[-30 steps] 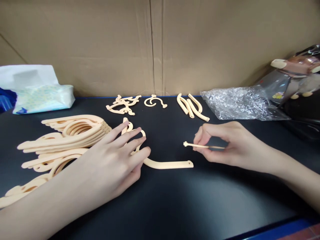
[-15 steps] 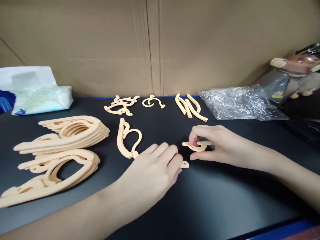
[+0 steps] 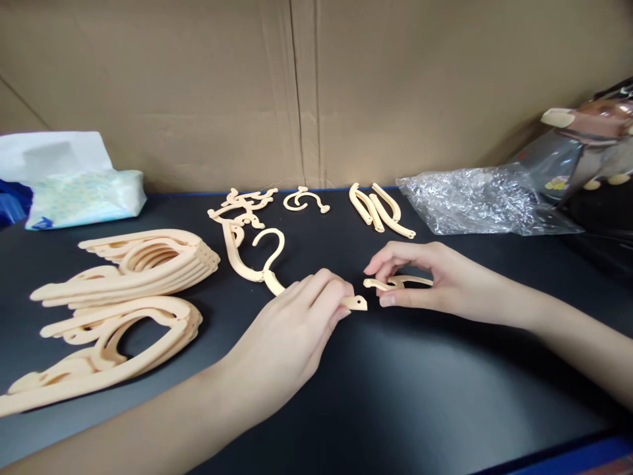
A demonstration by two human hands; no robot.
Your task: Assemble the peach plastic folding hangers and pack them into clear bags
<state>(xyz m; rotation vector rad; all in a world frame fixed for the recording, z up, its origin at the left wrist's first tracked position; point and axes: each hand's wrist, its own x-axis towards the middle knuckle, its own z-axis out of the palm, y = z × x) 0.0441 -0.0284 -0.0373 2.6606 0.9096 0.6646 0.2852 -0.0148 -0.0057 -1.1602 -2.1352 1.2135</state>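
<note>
A beige plastic folding hanger [image 3: 242, 267] lies opened out across the middle of the black table, its hook curling upward. My left hand [image 3: 301, 320] is closed on the hanger's right arm, and a tip with a small hole sticks out past the fingers. Just to the right, my right hand [image 3: 430, 274] pinches a small curved hanger piece [image 3: 398, 282] between thumb and fingers. The rounded end of this piece points at the arm tip, with a short gap between them. My fingers hide part of both pieces.
Folded beige hangers [image 3: 171, 280] lie in two stacks on the left. Along the back are loose branched pieces [image 3: 244, 206], hooks [image 3: 309, 196] and curved arms [image 3: 380, 210]. A tissue pack [image 3: 84, 194], crumpled clear plastic [image 3: 479, 201] and a clear bottle [image 3: 548, 168] stand around them.
My left hand has moved slightly up the table with the hanger, whose hook now shows more fully. My right hand has tilted the small piece, and its fingers have shifted.
</note>
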